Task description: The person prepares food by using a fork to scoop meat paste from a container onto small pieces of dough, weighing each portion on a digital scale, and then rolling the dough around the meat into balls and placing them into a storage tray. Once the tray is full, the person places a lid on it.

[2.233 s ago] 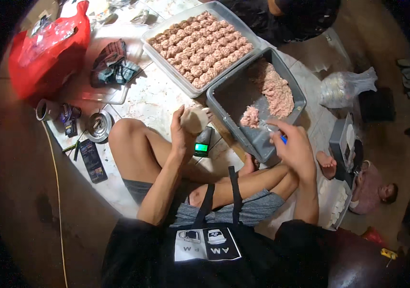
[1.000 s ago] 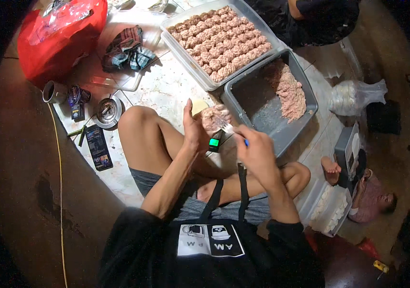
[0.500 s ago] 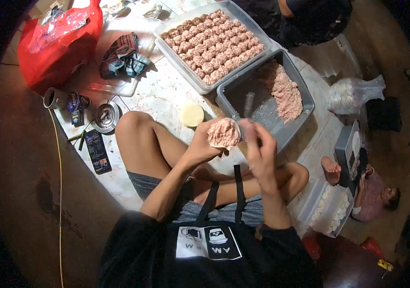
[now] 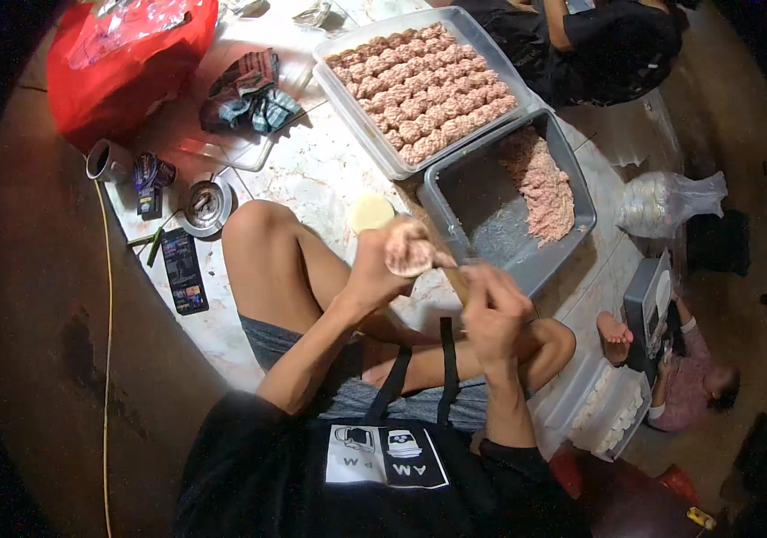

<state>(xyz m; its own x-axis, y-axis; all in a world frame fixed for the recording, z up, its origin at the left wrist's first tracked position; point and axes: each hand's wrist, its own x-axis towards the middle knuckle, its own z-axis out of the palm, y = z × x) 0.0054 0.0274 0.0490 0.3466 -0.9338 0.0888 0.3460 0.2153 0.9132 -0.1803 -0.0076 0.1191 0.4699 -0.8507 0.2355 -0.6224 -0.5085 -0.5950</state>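
Note:
My left hand (image 4: 370, 278) is closed around a dumpling (image 4: 408, 253), a pale round wrapper cupped about pink minced meat. In my right hand (image 4: 496, 309) is a narrow spatula (image 4: 456, 280), smeared by motion, its tip at the dumpling's filling. A pale stack of round wrappers (image 4: 371, 212) lies on the tiles just beyond my left hand. To the right of it stands a grey tub (image 4: 482, 202) with a mound of minced meat (image 4: 547, 197) along its right side. Behind the tub, rows of filled dumplings (image 4: 424, 90) sit in a clear plastic box (image 4: 358, 127).
At the left are a red plastic bag (image 4: 123, 76), a crumpled cloth (image 4: 253, 94), a cup (image 4: 108, 161), an ashtray (image 4: 207, 206) and a phone (image 4: 183, 269). One person (image 4: 617, 54) sits at the far right, another (image 4: 697, 386) near a box of white pieces (image 4: 612, 408).
The spatula in my right hand has come to the dumpling's filling, and the hand has moved slightly nearer me. The surroundings have shifted a little in view as my head moved.

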